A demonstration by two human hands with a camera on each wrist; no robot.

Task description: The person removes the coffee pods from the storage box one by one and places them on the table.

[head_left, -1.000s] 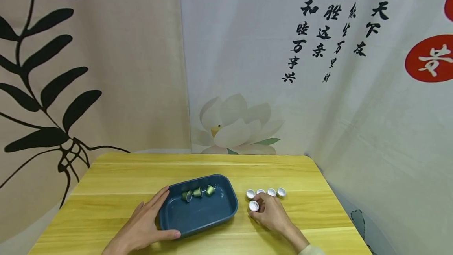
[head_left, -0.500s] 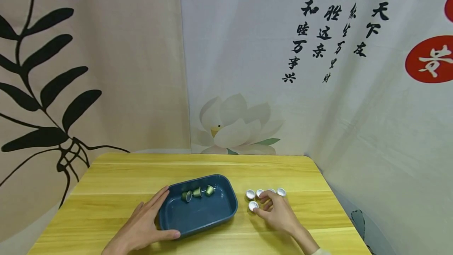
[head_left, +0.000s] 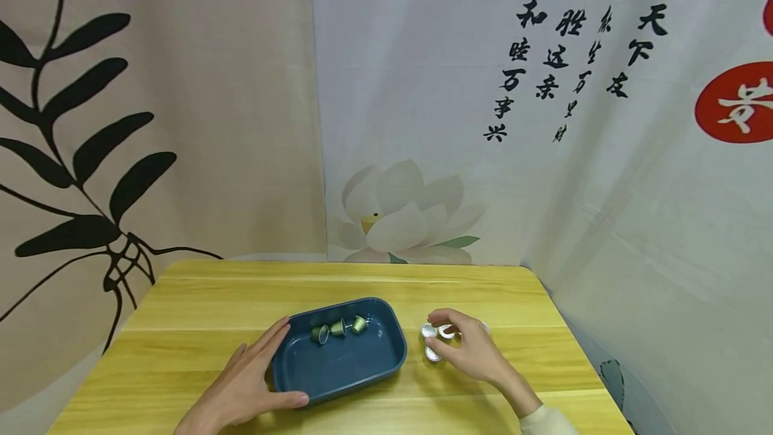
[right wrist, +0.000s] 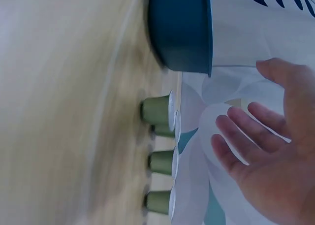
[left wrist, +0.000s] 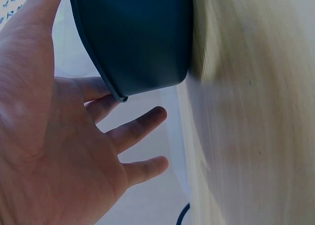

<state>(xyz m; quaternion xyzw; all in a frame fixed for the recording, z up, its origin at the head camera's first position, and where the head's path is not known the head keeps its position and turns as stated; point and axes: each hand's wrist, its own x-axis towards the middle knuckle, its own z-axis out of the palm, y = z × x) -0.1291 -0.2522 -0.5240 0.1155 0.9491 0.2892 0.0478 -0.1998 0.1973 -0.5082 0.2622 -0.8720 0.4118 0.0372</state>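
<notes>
Head view: left hand (head_left: 244, 381), fingers spread, touches the tray (head_left: 338, 371) to its right. Inside lie 3 small cups (head_left: 337, 329), judged done; at least 4 standing cups (right wrist: 157, 111) remain outside, near the right hand (head_left: 474, 351), fingers parted, holding nothing.

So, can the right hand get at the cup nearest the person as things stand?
Probably yes: the right hand hangs above that cup, fingers apart and holding nothing, and nothing appears to stand between them.
</notes>
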